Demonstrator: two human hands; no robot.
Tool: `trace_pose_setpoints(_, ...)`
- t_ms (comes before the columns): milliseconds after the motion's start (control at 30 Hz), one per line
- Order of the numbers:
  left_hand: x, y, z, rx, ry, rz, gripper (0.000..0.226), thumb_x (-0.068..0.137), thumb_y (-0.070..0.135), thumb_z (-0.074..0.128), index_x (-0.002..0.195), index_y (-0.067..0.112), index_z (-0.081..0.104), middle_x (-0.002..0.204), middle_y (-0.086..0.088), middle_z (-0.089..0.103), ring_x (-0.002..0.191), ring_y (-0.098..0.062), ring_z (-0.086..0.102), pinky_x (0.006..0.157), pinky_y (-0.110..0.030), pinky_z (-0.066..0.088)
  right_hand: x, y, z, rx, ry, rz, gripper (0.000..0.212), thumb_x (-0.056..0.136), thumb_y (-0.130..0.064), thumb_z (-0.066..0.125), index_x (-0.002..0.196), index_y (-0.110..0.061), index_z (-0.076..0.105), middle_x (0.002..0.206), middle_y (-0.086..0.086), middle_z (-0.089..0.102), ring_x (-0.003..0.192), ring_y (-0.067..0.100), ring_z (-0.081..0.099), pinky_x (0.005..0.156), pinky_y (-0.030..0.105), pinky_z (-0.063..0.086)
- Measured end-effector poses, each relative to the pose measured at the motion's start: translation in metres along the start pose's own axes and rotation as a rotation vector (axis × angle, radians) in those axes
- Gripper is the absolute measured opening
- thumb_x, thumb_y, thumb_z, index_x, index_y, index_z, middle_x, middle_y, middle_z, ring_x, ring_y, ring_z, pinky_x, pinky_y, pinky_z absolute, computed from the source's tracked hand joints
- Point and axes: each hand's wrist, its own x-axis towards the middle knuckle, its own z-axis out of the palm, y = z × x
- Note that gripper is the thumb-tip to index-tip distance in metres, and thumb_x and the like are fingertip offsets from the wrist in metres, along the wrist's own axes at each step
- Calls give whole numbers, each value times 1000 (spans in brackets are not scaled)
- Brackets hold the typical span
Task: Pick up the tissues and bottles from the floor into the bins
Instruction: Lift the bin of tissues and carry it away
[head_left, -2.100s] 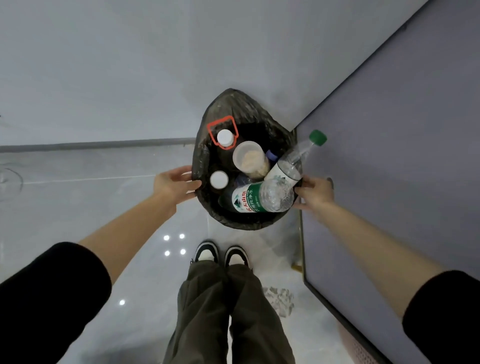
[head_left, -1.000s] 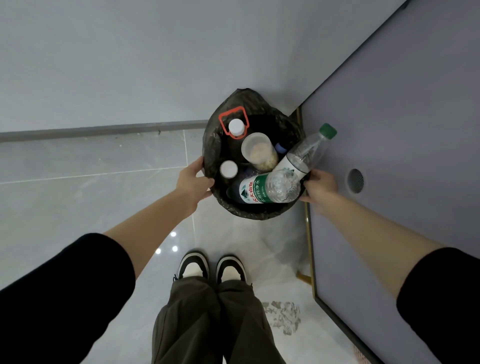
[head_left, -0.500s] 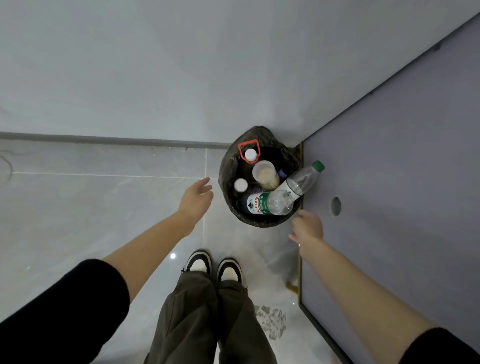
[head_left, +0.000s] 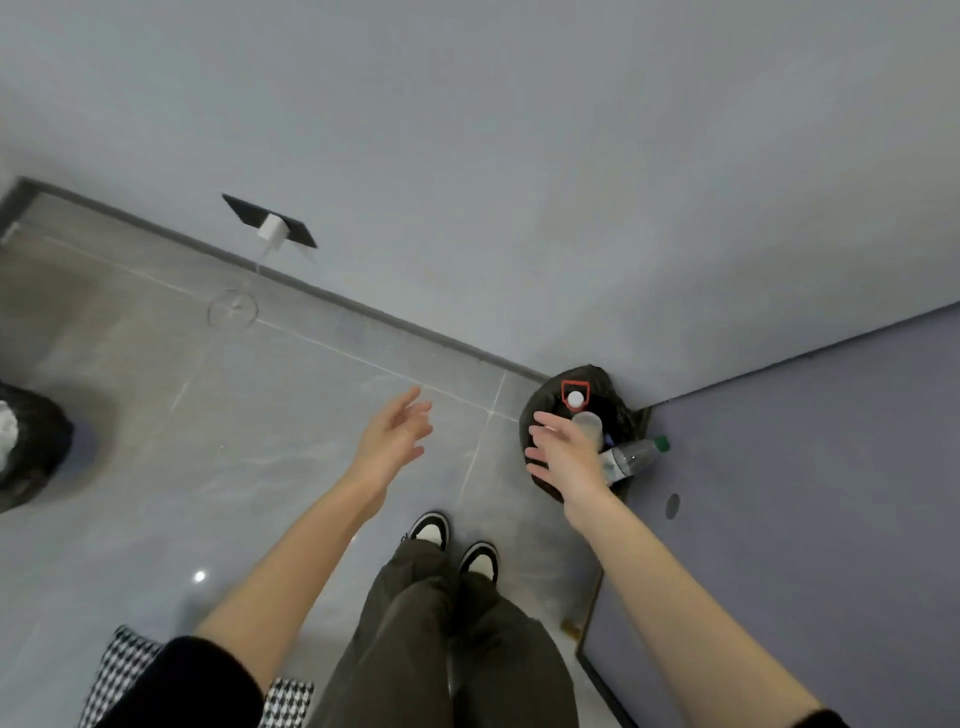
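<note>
My left hand (head_left: 395, 441) and right hand (head_left: 563, 457) hover empty, fingers loosely spread, while the clear green-capped plastic bottle (head_left: 636, 457) overhanging the crammed black-bagged bin (head_left: 592, 375) may tip out.

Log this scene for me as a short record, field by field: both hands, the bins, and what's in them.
left hand: open, fingers spread, holds nothing, over the grey tile floor
right hand: open, holds nothing, in front of the corner bin in this view
corner bin: black-bagged bin in the wall corner, holding bottles
sticking out: clear plastic bottle with a green cap, tilted, neck past the rim
also inside: white-capped bottle with a red handle
second bin: black-bagged bin at the left edge, something white inside
</note>
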Motion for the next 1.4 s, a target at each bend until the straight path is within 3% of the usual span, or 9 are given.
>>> trace_pose_setpoints(133,-48,12,-53,-161,86,20,41,99,17,46,139,20,41,130,2,56,112,-20,58,95,-34,46,-40,-28,35,-90,-104,-95,28,97,-9,50,124,-10,56,107,4,61,79,14,57,83,32,50)
trace_pose_setpoints(267,-90,22,-121,-294,207,51,42,99,17,45,140,17,40,131,1,54,116,-23,56,99,-36,45,-83,-56,92,-211,-227,-162,26,97,-7,47,120,-14,56,97,-2,62,78,14,56,76,28,50)
trace_pose_setpoints(400,-118,18,-197,-375,316,82,42,100,17,44,141,17,39,133,0,53,113,-21,55,97,-35,44,-120,-67,168,-361,-362,-199,25,95,-7,49,120,-11,56,99,2,62,70,12,55,66,23,46)
trace_pose_setpoints(700,-148,-1,-378,-476,464,50,39,99,17,46,138,17,42,134,-2,53,111,-20,55,96,-34,45,-186,-64,370,-571,-575,-194,24,93,-7,51,115,-14,59,104,6,61,68,11,55,67,24,47)
trace_pose_setpoints(867,-157,-10,-474,-551,549,36,41,98,14,46,139,17,41,133,-3,53,113,-21,56,97,-36,46,-215,-60,478,-632,-635,-196,23,92,-7,54,112,-16,59,104,7,61,69,12,55,80,33,48)
trace_pose_setpoints(1033,-160,-15,-553,-628,611,45,44,97,15,50,140,18,41,132,0,55,113,-20,56,97,-35,46,-235,-61,570,-683,-709,-205,25,93,-8,53,116,-15,58,103,6,60,71,12,55,69,24,47)
trace_pose_setpoints(1400,-136,-21,-686,-733,756,-9,41,95,23,55,135,20,49,124,-2,59,109,-17,58,90,-32,47,-226,-65,738,-854,-805,-207,18,93,-10,53,105,-23,57,102,3,59,74,13,56,73,25,49)
